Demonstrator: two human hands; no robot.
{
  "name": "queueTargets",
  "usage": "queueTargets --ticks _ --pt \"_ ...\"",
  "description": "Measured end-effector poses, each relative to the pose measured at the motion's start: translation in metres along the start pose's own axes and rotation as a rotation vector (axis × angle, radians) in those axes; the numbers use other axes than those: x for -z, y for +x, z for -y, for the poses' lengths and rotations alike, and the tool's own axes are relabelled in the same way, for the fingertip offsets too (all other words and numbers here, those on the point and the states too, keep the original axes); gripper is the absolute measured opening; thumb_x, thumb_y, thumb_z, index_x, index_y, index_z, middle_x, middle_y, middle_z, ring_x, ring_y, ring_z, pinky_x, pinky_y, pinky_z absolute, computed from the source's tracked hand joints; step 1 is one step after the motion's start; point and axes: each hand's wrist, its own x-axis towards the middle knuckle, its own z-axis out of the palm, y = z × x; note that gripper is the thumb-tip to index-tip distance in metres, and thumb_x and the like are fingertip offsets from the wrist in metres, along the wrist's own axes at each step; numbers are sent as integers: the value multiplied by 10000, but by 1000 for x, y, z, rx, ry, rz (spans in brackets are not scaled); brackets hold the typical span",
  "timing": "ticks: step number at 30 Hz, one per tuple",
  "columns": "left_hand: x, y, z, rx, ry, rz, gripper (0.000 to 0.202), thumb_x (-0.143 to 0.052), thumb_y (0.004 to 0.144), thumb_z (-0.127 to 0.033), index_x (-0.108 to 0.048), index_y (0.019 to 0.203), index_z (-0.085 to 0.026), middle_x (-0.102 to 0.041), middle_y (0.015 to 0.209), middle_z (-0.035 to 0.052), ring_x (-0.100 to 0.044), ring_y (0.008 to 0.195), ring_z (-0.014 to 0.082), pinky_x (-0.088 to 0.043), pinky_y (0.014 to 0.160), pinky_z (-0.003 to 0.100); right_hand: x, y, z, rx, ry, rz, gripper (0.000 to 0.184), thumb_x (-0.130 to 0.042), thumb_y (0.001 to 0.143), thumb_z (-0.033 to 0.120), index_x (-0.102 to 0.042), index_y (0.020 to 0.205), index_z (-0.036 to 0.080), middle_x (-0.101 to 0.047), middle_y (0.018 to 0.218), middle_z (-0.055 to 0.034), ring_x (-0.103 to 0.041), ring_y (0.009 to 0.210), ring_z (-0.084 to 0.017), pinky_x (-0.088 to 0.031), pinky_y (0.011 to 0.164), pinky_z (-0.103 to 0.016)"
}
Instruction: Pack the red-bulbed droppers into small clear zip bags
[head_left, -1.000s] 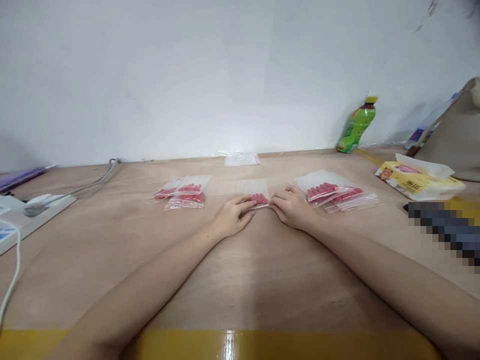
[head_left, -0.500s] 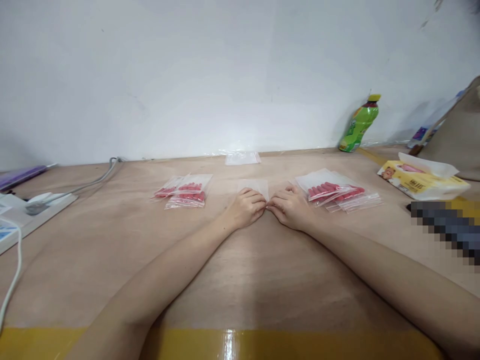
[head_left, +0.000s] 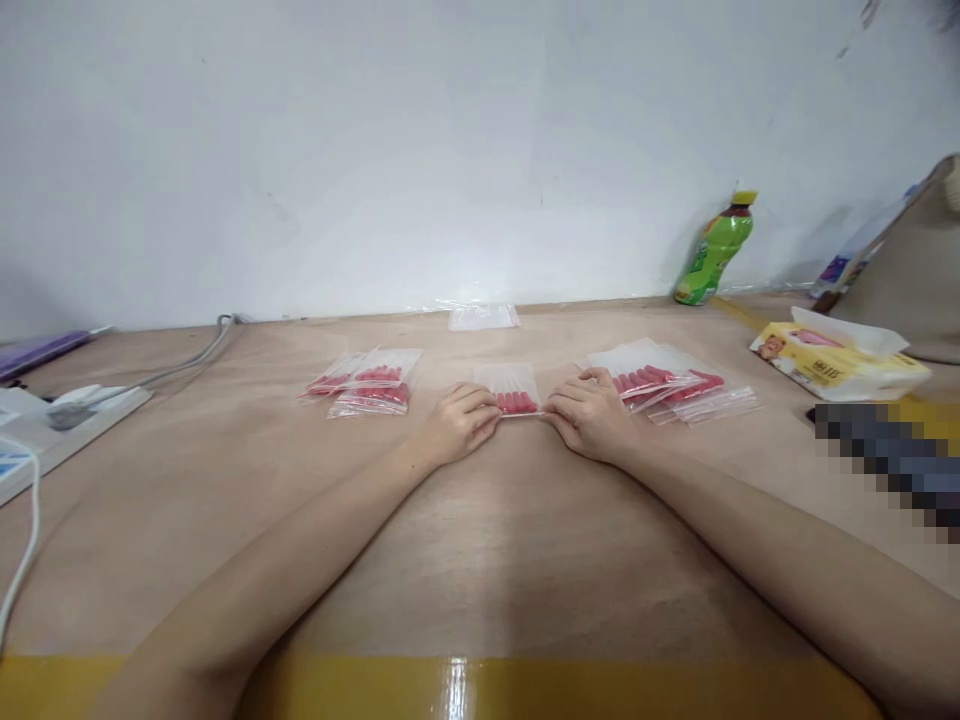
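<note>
A clear zip-lock bag (head_left: 512, 382) lies on the table between my hands, its near edge towards me. Several red rod-like pieces (head_left: 516, 403) sit in a row inside it, close to that edge. My left hand (head_left: 463, 420) pinches the bag's near left corner, fingers closed. At the near right corner, my right hand (head_left: 589, 412) is closed on the same edge. Left of my hands rests a small pile of filled bags (head_left: 379, 382). Another pile of filled bags (head_left: 664, 380) lies just right of my right hand, close to its knuckles.
Flat clear bags (head_left: 484, 318) lie by the wall. A green bottle (head_left: 716, 250) leans there at the right, near a yellow tissue pack (head_left: 832, 365) and a blurred-out dark object (head_left: 892, 450). On the left are a white power strip (head_left: 90, 420) with cables and a purple packet (head_left: 45, 352).
My left hand has slid left along the bag's near edge, away from my right hand. The red pieces in the bag now show between the hands.
</note>
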Motion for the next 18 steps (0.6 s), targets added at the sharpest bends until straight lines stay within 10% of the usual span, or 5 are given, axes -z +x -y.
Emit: queueTargets --ticks 18 --pt "12 -16 7 141 69 135 245 -512 865 -278 -549 665 -142 -588 690 52 -538 698 169 -434 667 288 1 0 -1 -11 17 53 172 -488 829 208 -595 700 171 -626 680 -12 -535 715 -141 -242 842 -365"
